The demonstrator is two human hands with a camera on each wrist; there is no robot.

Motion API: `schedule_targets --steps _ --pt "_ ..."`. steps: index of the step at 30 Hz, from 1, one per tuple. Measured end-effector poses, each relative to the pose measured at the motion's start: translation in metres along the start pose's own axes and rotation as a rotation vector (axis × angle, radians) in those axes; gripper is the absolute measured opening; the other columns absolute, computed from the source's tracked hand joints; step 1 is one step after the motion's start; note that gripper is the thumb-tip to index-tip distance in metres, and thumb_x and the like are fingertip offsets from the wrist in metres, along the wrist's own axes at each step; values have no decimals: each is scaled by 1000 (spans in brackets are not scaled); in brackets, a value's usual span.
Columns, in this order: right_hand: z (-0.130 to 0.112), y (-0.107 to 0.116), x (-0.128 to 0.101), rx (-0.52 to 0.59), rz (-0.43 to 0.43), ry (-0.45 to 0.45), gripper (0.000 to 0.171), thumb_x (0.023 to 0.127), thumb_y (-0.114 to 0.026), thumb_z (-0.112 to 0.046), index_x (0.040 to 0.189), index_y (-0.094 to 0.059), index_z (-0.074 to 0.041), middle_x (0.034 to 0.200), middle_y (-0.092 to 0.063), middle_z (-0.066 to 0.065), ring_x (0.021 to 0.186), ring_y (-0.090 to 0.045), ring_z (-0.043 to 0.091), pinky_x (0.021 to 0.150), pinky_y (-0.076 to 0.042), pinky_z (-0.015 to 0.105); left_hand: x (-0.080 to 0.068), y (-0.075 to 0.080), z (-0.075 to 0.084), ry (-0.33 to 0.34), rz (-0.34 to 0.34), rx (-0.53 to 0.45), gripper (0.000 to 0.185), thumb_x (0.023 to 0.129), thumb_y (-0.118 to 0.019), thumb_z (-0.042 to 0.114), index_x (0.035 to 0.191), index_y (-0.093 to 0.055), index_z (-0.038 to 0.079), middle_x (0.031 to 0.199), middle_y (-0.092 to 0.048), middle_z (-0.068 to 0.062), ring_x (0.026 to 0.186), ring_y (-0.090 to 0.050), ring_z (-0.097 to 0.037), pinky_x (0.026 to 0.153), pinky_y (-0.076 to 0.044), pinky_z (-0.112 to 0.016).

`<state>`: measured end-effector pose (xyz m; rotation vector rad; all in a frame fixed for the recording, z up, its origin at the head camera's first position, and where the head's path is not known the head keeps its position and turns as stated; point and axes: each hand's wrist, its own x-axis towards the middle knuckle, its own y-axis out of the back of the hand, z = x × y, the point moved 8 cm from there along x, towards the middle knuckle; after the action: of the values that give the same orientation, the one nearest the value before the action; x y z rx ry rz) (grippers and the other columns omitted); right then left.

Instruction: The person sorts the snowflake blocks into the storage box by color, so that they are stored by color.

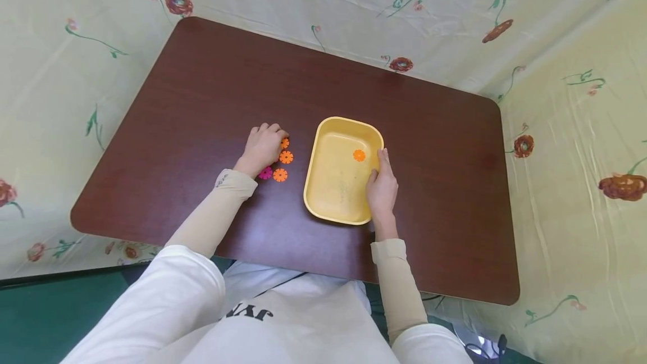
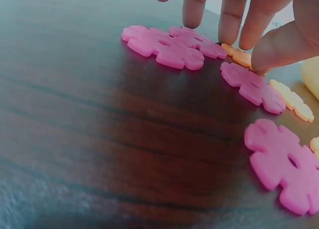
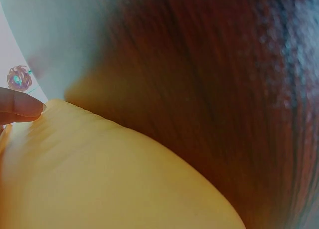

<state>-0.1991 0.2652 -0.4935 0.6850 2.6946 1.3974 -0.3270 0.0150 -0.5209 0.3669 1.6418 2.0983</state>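
A dark brown wooden table (image 1: 202, 89) with rounded corners fills the middle. Pale yellow flowered cloth (image 1: 571, 145) surrounds it. Green floor (image 1: 45, 313) shows beyond its near left corner.

Table (image 1: 202, 100): open ground and obstructions.
Bare wood across upper left, far right and lower edge of frame; centre blocked by yellow tray (image 1: 323, 195), flower discs (image 1: 281, 174) clustered just left of it, narrow passage between discs and tray.
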Motion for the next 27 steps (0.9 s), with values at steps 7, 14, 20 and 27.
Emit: schedule_targets --steps 7,14,20,27 --pt "-2 1 0 -1 2 4 50 90 -48 2 138 -41 -11 144 -37 3 110 -52 37 86 -46 44 4 2 -6 29 -33 -11 33 83 -61 12 115 -61 7 113 -56 -15 102 -47 -33 84 -39 -48" --pt "-2 0 1 -11 8 1 50 89 -48 2 137 -43 -11 143 -38 3 111 -52 36 85 -46 44 6 6 -12 60 -44 -43 26 79 -66 12 104 -64 6 101 -55 -14 97 -47 -32 82 -39 -47" --pt "0 -2 2 -19 -1 -19 50 90 -48 1 137 -42 -12 143 -38 2 111 -52 36 86 -45 43 3 6 -18 85 -20 -108 20 78 -69 16 94 -61 7 95 -54 -12 94 -46 -31 82 -39 -46" --pt "1 -2 0 -15 -11 -27 50 90 -48 1 138 -41 -11 144 -37 3 121 -46 29 96 -40 39 -7 9 -26 81 43 -167 9 83 -63 14 87 -66 6 86 -64 -11 82 -50 -31 73 -42 -45"
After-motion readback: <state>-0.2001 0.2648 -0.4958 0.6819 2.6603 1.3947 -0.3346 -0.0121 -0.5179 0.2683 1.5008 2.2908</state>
